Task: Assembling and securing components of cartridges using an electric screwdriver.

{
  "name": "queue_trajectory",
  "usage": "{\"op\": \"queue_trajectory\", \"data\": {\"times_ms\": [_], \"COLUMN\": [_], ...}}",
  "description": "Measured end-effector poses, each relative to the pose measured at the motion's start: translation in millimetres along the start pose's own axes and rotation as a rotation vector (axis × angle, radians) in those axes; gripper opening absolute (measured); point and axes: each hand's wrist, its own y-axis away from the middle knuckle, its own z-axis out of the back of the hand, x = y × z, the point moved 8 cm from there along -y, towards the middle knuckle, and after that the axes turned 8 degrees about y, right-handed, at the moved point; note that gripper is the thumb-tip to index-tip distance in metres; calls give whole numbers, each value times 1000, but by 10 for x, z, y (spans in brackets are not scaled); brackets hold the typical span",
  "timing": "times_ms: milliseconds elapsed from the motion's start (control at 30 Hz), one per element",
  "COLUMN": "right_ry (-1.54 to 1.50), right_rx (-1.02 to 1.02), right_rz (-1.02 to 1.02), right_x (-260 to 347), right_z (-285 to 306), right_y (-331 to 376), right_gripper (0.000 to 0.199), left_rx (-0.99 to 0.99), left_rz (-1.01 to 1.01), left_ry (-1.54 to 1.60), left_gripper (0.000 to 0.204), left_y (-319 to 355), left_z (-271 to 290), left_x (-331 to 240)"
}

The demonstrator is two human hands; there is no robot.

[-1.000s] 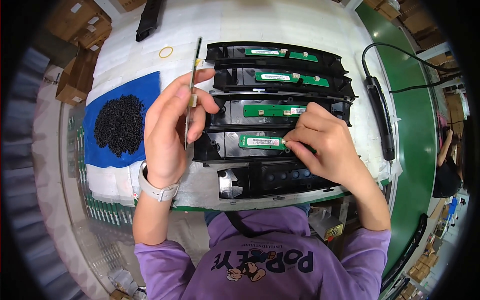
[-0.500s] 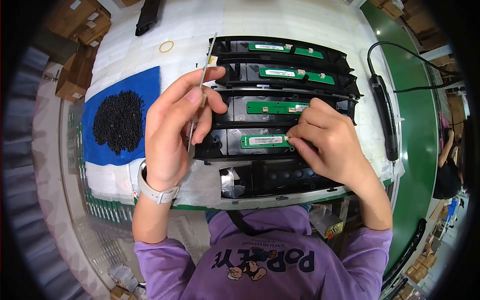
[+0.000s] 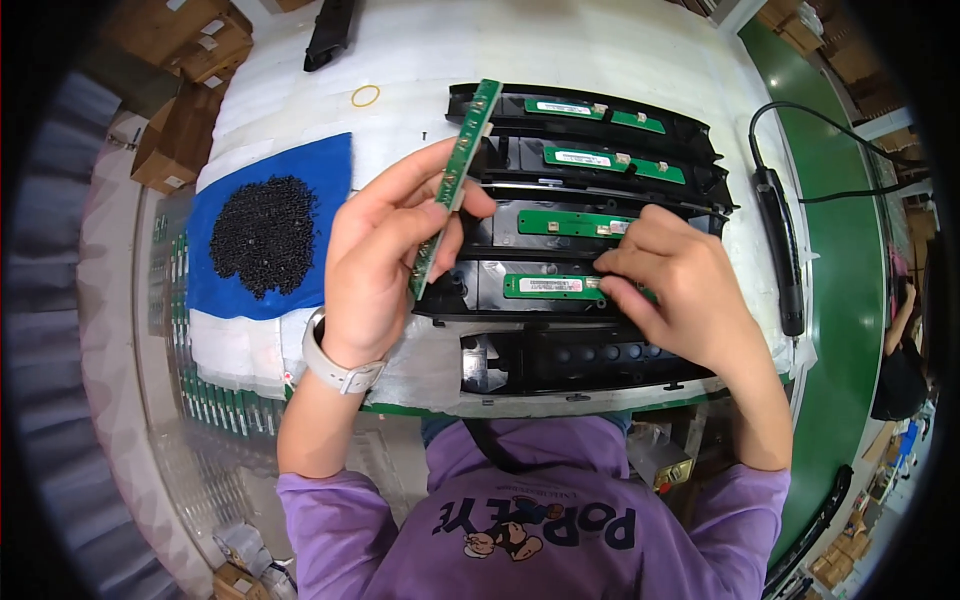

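My left hand (image 3: pixel 385 245) pinches a narrow green circuit board (image 3: pixel 462 160), held up at a slant above the left ends of the black plastic housings. Its soldered face shows. My right hand (image 3: pixel 670 280) has thumb and forefinger closed around the circuit board (image 3: pixel 545 288) lying in the fourth housing (image 3: pixel 470 287) from the back, beside a small pale connector (image 3: pixel 592 283). That hand covers the board's right end. Similar boards lie in the other housings: one in the back housing (image 3: pixel 594 114), one in the second (image 3: pixel 612 163), and one in the third (image 3: pixel 570 223), partly behind my fingers.
A heap of small black screws (image 3: pixel 263 235) lies on a blue cloth (image 3: pixel 335 190) at the left. A corded black electric screwdriver (image 3: pixel 780 245) rests at the right. Nearest me is another black housing (image 3: pixel 580 358). Farther back are a yellow rubber band (image 3: pixel 366 96) and a black part (image 3: pixel 330 35).
My left hand has turned its circuit board from nearly edge-on to show the soldered face. My right hand stays at the fourth housing's board. The whole view has shifted slightly.
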Motion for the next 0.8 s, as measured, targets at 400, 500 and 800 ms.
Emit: {"op": "queue_trajectory", "data": {"times_ms": [400, 500, 800], "right_ry": [-79, 35, -256], "right_rx": [-546, -602, -637], "right_rz": [325, 314, 160], "right_x": [548, 577, 536], "right_z": [359, 272, 128], "right_y": [-485, -620, -667], "right_gripper": [26, 13, 17], "left_rx": [300, 54, -109], "left_rz": [143, 106, -275], "left_ry": [426, 309, 106], "left_gripper": [49, 66, 74], "left_y": [32, 83, 149], "left_z": [-152, -111, -214], "left_x": [37, 23, -64]}}
